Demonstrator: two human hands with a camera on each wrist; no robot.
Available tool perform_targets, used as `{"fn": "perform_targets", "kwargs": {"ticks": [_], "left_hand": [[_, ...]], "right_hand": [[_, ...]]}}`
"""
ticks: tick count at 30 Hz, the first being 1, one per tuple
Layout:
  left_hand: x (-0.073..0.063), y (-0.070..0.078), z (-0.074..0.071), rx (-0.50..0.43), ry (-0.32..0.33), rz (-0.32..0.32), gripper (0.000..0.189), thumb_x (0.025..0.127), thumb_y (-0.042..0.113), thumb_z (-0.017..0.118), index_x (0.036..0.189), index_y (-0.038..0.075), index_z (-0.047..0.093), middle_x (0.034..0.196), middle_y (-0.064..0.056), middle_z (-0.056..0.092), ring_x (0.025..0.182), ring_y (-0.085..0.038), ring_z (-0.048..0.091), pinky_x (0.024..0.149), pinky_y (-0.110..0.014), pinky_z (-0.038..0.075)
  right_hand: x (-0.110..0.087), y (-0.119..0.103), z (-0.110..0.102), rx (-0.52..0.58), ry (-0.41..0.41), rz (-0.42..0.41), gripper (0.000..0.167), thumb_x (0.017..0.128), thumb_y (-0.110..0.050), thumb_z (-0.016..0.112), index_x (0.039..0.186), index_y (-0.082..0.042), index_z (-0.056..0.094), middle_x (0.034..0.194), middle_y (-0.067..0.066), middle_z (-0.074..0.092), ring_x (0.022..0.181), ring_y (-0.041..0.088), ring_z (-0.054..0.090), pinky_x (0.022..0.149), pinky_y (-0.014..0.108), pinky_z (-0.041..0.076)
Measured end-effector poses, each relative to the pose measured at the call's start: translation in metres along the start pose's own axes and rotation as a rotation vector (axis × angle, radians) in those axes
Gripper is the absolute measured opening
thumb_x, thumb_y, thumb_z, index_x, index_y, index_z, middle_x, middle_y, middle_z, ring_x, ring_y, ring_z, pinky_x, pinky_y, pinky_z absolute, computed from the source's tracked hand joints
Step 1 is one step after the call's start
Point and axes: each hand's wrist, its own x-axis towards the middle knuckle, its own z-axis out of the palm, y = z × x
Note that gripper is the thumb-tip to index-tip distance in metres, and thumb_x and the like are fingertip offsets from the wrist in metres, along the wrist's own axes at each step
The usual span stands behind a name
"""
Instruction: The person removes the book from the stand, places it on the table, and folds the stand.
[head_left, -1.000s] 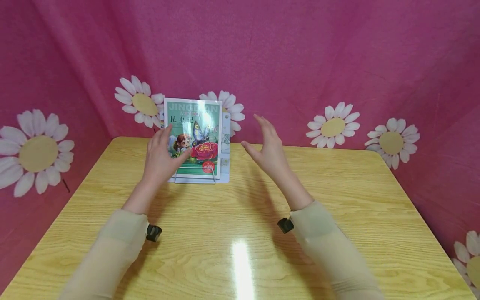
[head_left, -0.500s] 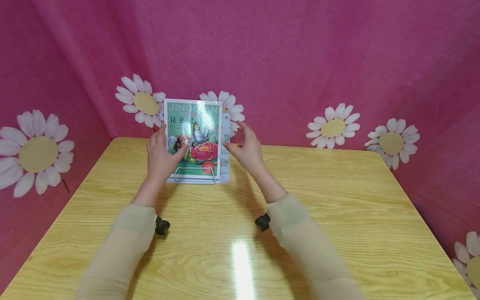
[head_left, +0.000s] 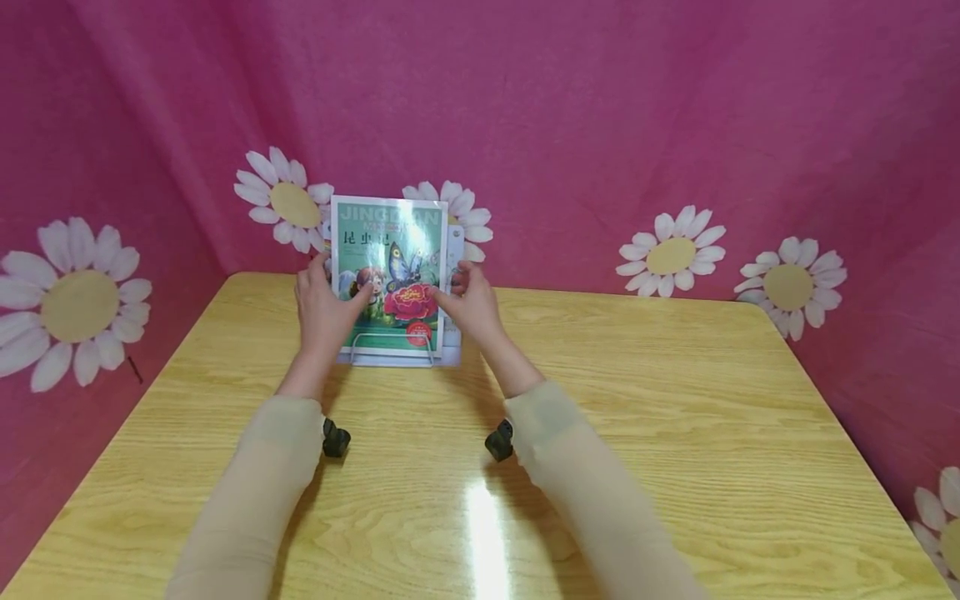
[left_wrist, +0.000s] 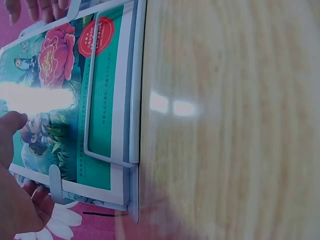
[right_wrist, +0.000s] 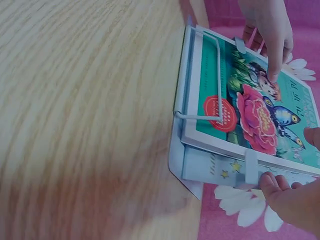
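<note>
A green children's book (head_left: 405,258) with a butterfly and red flower on its cover stands upright on a pale book stand (right_wrist: 192,177). A wire bar (left_wrist: 89,112) crosses its lower front, and small grey clips (right_wrist: 251,165) sit at both side edges. My left hand (head_left: 322,321) holds the book's left side, thumb on the cover, fingers round the edge. On the opposite side my right hand (head_left: 476,312) grips likewise, its thumb on the cover near the right edge and its fingers curled beside the stand's back panel. The fingertips behind are partly hidden.
The stand rests near the far edge of a wooden table (head_left: 637,400). Close behind hangs a pink curtain (head_left: 555,125) printed with white daisies. Light glares off the tabletop and the glossy cover.
My right hand has come in leftward from apart to the book's right edge. My left hand has shifted slightly, its fingers closing round the left edge. The book stays in place.
</note>
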Motion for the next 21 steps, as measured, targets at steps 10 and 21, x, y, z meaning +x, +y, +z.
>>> {"fn": "perform_targets", "kwargs": {"ticks": [10,21], "left_hand": [[0.007,0.000,0.005,0.056,-0.003,-0.018,0.079,0.081,0.039,0.072,0.141,0.009,0.030,0.128,-0.017,0.040,0.113,-0.030,0.039,0.097,-0.047,0.038],[0.009,0.003,0.004,0.106,-0.005,-0.060,0.079,0.082,0.039,0.071,0.142,0.010,0.028,0.129,-0.017,0.041,0.113,-0.031,0.039,0.098,-0.047,0.037]], "right_hand": [[0.002,-0.001,0.011,0.068,0.004,0.104,0.065,0.086,-0.025,0.069,0.139,-0.002,0.039,0.121,0.015,0.055,0.107,0.025,0.056,0.091,0.034,0.050],[0.007,-0.006,0.020,0.037,0.075,0.066,0.056,0.082,-0.017,0.070,0.130,0.003,0.048,0.109,0.017,0.056,0.093,0.022,0.055,0.082,0.030,0.049]]}}
